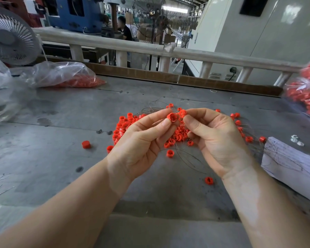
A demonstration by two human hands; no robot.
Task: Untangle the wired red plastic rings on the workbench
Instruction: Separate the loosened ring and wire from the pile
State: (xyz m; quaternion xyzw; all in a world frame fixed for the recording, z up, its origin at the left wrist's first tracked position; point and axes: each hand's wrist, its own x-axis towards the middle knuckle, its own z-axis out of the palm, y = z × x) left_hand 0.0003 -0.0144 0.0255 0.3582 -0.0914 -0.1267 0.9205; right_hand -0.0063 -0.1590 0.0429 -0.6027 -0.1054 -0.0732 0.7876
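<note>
A pile of small red plastic rings [123, 125] tangled with thin wires lies at the middle of the grey workbench [52, 158]. Raised above the pile, my left hand [141, 140] pinches one red ring [171, 117] between thumb and fingertips. My right hand [215, 138] pinches a second red ring [183, 113] right beside it, and the two rings almost touch. Thin wires [186, 158] trail from the pile under both hands. Loose rings lie around the pile, such as one [208, 180] near my right wrist and a capped one [86, 144] to the left.
Clear plastic bags of red rings lie at the back left [75, 77] and the right edge [306, 93]. A white paper sheet [290, 163] lies at the right, with small metal nuts [296, 140] beside it. A fan [9, 36] stands at the far left behind a cardboard rim [168, 76].
</note>
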